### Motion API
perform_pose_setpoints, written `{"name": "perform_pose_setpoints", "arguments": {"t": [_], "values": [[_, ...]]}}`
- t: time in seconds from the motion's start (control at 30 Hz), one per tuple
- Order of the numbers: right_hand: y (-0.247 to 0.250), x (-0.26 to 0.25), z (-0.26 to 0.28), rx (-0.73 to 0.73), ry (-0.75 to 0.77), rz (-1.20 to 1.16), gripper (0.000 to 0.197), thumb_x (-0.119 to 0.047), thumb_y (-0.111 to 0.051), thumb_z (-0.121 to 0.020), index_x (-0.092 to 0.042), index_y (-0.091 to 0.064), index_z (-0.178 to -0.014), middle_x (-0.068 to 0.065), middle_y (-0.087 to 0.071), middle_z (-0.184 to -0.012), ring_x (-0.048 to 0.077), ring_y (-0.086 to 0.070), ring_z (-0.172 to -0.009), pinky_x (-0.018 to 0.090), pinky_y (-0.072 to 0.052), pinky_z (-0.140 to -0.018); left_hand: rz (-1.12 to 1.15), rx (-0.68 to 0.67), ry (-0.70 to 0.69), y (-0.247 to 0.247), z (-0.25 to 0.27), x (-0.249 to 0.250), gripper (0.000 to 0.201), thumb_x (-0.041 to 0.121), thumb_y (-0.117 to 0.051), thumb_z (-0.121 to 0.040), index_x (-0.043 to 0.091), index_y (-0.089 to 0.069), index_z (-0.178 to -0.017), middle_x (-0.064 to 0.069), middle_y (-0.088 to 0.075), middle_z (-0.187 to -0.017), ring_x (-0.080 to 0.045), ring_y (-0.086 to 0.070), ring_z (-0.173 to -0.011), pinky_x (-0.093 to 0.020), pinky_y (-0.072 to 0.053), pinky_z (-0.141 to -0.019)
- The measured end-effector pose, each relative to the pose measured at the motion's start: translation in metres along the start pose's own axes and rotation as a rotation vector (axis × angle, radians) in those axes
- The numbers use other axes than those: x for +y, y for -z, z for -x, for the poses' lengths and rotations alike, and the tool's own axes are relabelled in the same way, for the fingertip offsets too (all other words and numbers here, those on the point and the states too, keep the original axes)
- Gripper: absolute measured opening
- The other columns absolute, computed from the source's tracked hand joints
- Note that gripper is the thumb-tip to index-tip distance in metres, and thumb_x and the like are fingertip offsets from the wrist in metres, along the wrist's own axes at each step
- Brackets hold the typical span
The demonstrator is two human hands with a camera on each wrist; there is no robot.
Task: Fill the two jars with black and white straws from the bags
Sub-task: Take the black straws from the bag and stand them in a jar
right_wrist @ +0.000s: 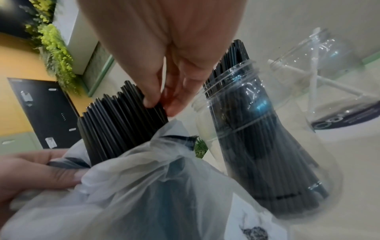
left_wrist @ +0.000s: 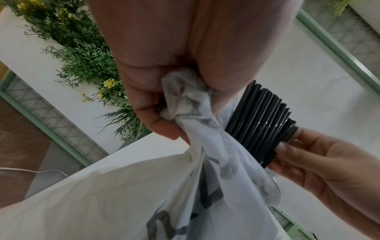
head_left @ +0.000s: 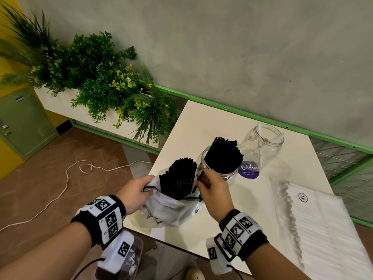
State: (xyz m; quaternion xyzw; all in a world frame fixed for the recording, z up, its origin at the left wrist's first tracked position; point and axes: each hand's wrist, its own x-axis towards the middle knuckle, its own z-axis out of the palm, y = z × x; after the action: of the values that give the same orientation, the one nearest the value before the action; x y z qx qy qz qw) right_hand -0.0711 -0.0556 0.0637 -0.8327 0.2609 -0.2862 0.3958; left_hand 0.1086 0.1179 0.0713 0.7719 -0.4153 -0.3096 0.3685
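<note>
A grey wall [head_left: 242, 47] rises behind the white table [head_left: 201, 126] — green trim along its base. Far left, a leafy planter [head_left: 96, 81], a green locker [head_left: 24, 122], brown floor [head_left: 50, 188] — a white cable [head_left: 66, 178] trailing.

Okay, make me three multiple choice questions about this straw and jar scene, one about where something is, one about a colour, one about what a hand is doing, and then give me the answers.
1. Where does the jar of black straws stand?
A. On the floor
B. On the white table, beside the nearly empty jar
C. Inside the planter

2. What colour are the few straws in the nearly empty jar?
A. White
B. Black
C. Green

3. What is the left hand doing?
A. Resting flat on the table
B. Lifting a jar
C. Gripping the bunched edge of the plastic bag

Answers:
1 B: the head view shows both jars side by side on the table top.
2 A: white straws lean inside the clear jar.
3 C: the left wrist view shows the fingers curled round crumpled plastic, while the right hand pinches black straws at the bag's mouth.
</note>
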Motion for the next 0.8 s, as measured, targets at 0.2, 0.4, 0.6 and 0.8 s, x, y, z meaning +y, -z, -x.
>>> {"name": "perform_pose_setpoints", "arguments": {"t": [0.2,0.4,0.6,0.8], "values": [[0.002,-0.004,0.016,-0.05,-0.053,-0.022,0.058,-0.053,-0.054,-0.087,-0.02,-0.042,-0.133,-0.006,-0.046,-0.124,-0.001,-0.045,-0.116,0.026,-0.042,-0.099,0.032,-0.026,0.012,-0.001,0.0,-0.001,0.014,0.024,-0.054,-0.083,0.028,-0.06,-0.094,-0.002,-0.07,-0.09,-0.021,-0.065,-0.088,-0.044,-0.053,-0.081],[-0.019,0.011,0.014,-0.253,-0.167,0.082,0.131,-0.073,-0.078,-0.047,-0.024,-0.013,-0.15,-0.006,-0.033,-0.147,0.01,-0.029,-0.137,0.034,-0.029,-0.114,0.144,0.009,0.041,-0.017,0.0,0.004,0.007,0.023,-0.054,-0.095,0.022,-0.06,-0.097,0.0,-0.067,-0.091,-0.015,-0.062,-0.086,-0.026,-0.047,-0.08],[-0.032,0.011,0.024,-0.149,-0.148,0.056,0.094,-0.04,-0.085,-0.047,-0.022,-0.045,-0.131,-0.006,-0.044,-0.121,0.009,-0.041,-0.114,0.032,-0.038,-0.105,0.459,-0.005,0.167,-0.037,-0.004,0.007,0.021,0.028,-0.052,-0.095,0.01,-0.064,-0.098,-0.014,-0.064,-0.083,-0.023,-0.057,-0.076,-0.035,-0.043,-0.071],[-0.023,0.014,0.022,0.014,-0.064,-0.143,0.061,-0.037,-0.08,-0.058,-0.042,-0.051,-0.112,0.002,-0.057,-0.113,0.016,-0.056,-0.108,0.037,-0.047,-0.096,0.765,-0.003,0.241,-0.037,-0.013,0.02,0.02,0.017,-0.051,-0.095,0.001,-0.061,-0.104,-0.019,-0.064,-0.093,-0.03,-0.061,-0.084,-0.037,-0.053,-0.071]]}}
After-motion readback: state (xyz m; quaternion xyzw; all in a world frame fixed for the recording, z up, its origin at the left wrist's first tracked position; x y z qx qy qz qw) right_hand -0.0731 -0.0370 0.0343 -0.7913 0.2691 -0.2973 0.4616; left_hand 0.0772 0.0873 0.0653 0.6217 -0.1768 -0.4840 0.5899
